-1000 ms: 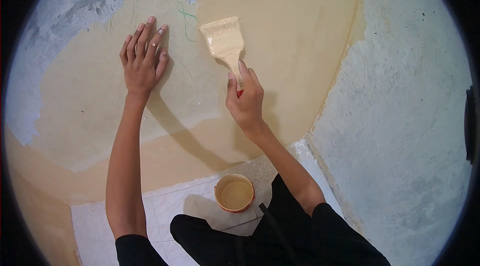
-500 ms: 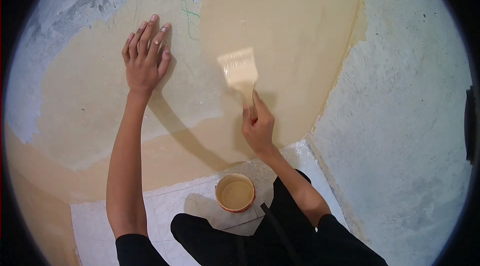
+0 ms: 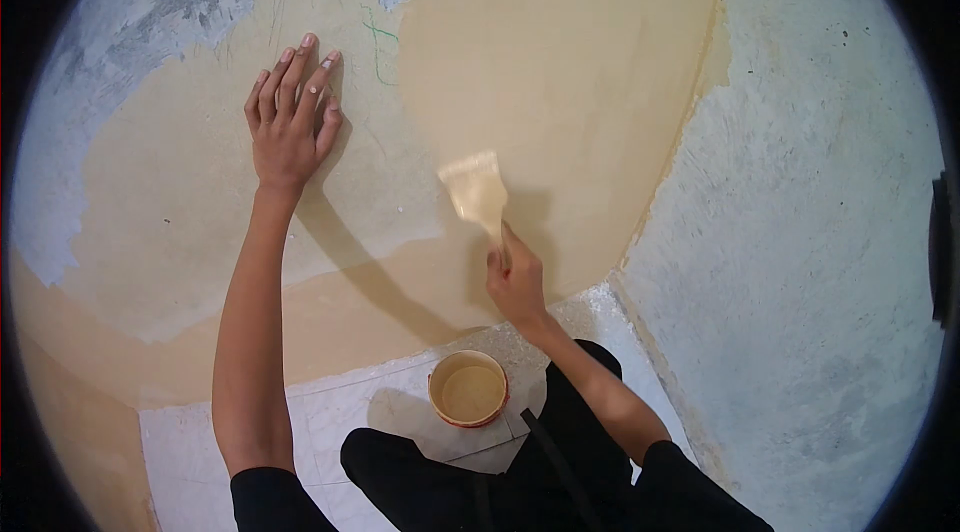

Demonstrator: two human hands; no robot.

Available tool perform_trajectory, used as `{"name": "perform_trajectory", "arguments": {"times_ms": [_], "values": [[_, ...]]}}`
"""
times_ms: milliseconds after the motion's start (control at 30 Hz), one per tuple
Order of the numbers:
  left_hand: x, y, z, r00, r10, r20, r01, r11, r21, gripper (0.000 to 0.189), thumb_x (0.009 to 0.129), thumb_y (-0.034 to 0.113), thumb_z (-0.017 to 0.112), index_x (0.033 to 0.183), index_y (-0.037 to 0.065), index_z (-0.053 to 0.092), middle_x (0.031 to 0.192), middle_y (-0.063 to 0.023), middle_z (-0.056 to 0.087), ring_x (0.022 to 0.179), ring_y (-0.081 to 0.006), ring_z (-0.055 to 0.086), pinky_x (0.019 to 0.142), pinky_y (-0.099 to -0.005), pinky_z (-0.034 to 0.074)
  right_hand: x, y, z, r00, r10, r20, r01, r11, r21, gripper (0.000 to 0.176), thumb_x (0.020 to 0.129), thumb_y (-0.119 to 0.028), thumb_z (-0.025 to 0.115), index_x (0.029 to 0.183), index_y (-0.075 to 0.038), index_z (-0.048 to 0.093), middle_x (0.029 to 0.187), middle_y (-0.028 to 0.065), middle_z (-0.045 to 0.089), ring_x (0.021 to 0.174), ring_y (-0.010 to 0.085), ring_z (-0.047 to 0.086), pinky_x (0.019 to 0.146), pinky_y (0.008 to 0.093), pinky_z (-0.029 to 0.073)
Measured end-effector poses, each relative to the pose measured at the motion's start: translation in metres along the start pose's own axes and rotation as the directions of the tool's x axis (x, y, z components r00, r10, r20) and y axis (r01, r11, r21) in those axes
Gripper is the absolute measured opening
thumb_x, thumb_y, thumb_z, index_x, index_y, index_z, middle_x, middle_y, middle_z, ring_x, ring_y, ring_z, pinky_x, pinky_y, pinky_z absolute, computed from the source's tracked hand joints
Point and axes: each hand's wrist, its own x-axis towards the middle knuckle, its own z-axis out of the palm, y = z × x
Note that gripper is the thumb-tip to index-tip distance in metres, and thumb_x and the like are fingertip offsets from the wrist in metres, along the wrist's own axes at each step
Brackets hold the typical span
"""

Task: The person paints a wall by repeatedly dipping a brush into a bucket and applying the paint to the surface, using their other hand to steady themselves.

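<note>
My right hand [image 3: 517, 282] is closed around the handle of a wide paintbrush [image 3: 477, 190], bristles up and coated in cream-beige paint. The bristles lie against the painted wall [image 3: 570, 72], at the left border of a fresher beige patch. My left hand [image 3: 287, 127] rests flat on the older, paler part of the wall, fingers spread and holding nothing. Below, on the floor near my knees, stands a small round tub [image 3: 468, 389] with beige paint inside.
A bare grey wall [image 3: 800, 232] meets the painted one at a corner on the right. Pale floor tiles [image 3: 330, 432] run along the wall's foot. My legs in black trousers [image 3: 420, 472] are beside the tub. A dark object [image 3: 940, 252] sits at the far right edge.
My right hand and the paintbrush have moved down along the wall. My left hand and the tub stay where they were.
</note>
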Motion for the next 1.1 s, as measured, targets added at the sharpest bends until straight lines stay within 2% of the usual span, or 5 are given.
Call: {"name": "perform_trajectory", "arguments": {"times_ms": [167, 333, 633, 767, 1100], "values": [[0.000, -0.002, 0.001, 1.000, 0.004, -0.009, -0.004, 1.000, -0.004, 0.043, 0.091, 0.026, 0.052, 0.134, 0.027, 0.056, 0.148, 0.0034, 0.044, 0.135, -0.0146, 0.039, 0.114, -0.0356, 0.024, -0.021, -0.002, -0.012, 0.989, 0.118, 0.086, -0.122, 0.991, 0.051, 0.039, 0.090, -0.001, 0.057, 0.126, 0.011, 0.052, 0.100, 0.0276, 0.063, 0.083, 0.0395, 0.064, 0.073, 0.0416, 0.051], [-0.002, -0.001, 0.002, 1.000, 0.005, 0.004, -0.005, 1.000, -0.002, 0.043, 0.092, 0.027, 0.051, 0.135, 0.027, 0.056, 0.148, 0.0031, 0.044, 0.136, -0.0147, 0.038, 0.114, -0.0354, 0.024, 0.070, -0.041, -0.005, 0.934, -0.304, -0.188, 0.312, 0.950, 0.010, 0.038, 0.091, -0.004, 0.058, 0.126, 0.010, 0.052, 0.093, 0.0255, 0.062, 0.075, 0.0378, 0.062, 0.067, 0.0427, 0.050], [-0.001, 0.000, 0.001, 1.000, 0.004, -0.030, -0.005, 0.999, -0.032, 0.043, 0.092, 0.026, 0.051, 0.135, 0.027, 0.056, 0.148, 0.0025, 0.045, 0.136, -0.0152, 0.039, 0.114, -0.0358, 0.024, 0.123, -0.057, 0.011, 0.932, -0.292, -0.215, 0.314, 0.946, 0.077, 0.033, 0.094, -0.005, 0.055, 0.125, 0.004, 0.057, 0.079, 0.0212, 0.061, 0.061, 0.0209, 0.056, 0.056, 0.0333, 0.046], [-0.004, 0.001, -0.002, 1.000, -0.005, -0.011, 0.005, 1.000, 0.001, 0.043, 0.091, 0.025, 0.051, 0.134, 0.026, 0.057, 0.148, 0.0013, 0.045, 0.135, -0.0163, 0.040, 0.114, -0.0362, 0.024, 0.049, -0.030, 0.001, 1.000, 0.030, 0.002, -0.030, 0.994, 0.108, 0.034, 0.093, -0.006, 0.057, 0.126, 0.003, 0.057, 0.084, 0.0215, 0.064, 0.059, 0.0196, 0.056, 0.055, 0.0320, 0.047], [-0.003, 0.000, -0.001, 1.000, -0.006, 0.001, 0.006, 1.000, -0.012, 0.045, 0.090, 0.025, 0.051, 0.134, 0.026, 0.056, 0.148, 0.0017, 0.045, 0.136, -0.0160, 0.039, 0.114, -0.0362, 0.023, 0.114, -0.068, -0.012, 0.952, -0.226, -0.207, 0.244, 0.968, 0.063, 0.032, 0.095, -0.010, 0.056, 0.122, 0.006, 0.058, 0.083, 0.0213, 0.064, 0.062, 0.0221, 0.057, 0.059, 0.0330, 0.047]]}}
